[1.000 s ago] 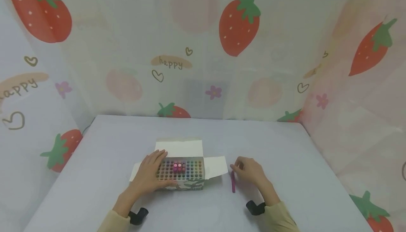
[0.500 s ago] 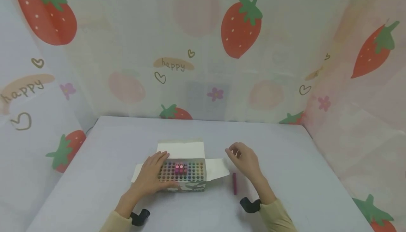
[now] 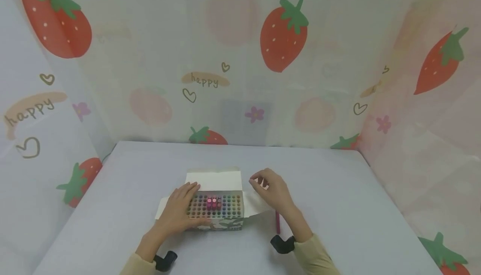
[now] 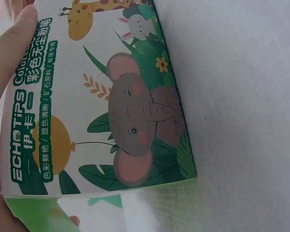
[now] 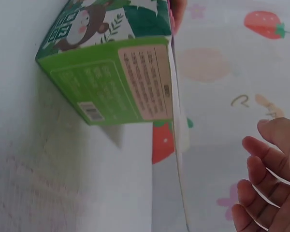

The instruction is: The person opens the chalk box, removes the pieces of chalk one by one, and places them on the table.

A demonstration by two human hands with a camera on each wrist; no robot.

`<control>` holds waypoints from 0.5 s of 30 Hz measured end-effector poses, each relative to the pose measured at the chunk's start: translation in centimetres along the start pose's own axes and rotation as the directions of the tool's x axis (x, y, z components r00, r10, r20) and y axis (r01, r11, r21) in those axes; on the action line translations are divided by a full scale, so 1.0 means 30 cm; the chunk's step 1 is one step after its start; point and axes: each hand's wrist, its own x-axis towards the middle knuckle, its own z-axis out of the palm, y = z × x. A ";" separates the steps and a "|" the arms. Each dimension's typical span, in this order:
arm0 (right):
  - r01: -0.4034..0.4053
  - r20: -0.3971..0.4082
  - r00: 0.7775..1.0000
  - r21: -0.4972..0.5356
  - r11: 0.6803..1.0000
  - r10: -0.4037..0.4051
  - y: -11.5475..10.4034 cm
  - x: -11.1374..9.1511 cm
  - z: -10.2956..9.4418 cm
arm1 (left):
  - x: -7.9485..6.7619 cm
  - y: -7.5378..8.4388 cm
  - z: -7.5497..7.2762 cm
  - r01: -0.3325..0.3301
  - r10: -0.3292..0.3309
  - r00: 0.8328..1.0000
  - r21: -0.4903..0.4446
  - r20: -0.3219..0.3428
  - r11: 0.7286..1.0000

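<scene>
A chalk box, printed with animals and lettering for coloured chalk, stands with its flaps folded out. Rows of coloured chalk ends fill it, and several pink sticks stick up above the rest. My left hand holds the box's left end, thumb along the front wall and fingers at the back; the left wrist view shows its printed front. Over the right flap hovers my right hand, fingers loosely bent, with nothing in them. A magenta chalk stick lies on the table, partly behind the right forearm.
The white table stretches around the box. Behind it and at both sides hang cloth walls printed with strawberries. The box's white back flap is raised, and the green end faces the right wrist camera.
My right hand has lifted off the magenta chalk stick, leaving it on the table, and moved left over the box's right flap. The left hand stays on the box.
</scene>
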 end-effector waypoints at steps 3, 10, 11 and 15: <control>0.001 0.029 1.000 -0.013 1.000 0.000 -0.018 0.003 0.021 | -0.004 0.001 0.000 -0.004 0.004 1.000 -0.003 -0.009 1.000; 0.042 0.111 0.993 -0.021 0.999 -0.039 -0.065 0.017 0.079 | -0.009 0.009 -0.004 -0.003 0.003 1.000 0.004 -0.012 1.000; 0.051 0.124 0.991 -0.022 0.998 -0.048 -0.071 0.019 0.088 | -0.010 0.010 -0.005 -0.001 0.001 1.000 0.000 -0.013 1.000; 0.084 0.161 0.984 -0.030 0.996 -0.078 -0.092 0.027 0.116 | -0.008 0.011 -0.007 0.006 -0.006 1.000 -0.009 -0.008 1.000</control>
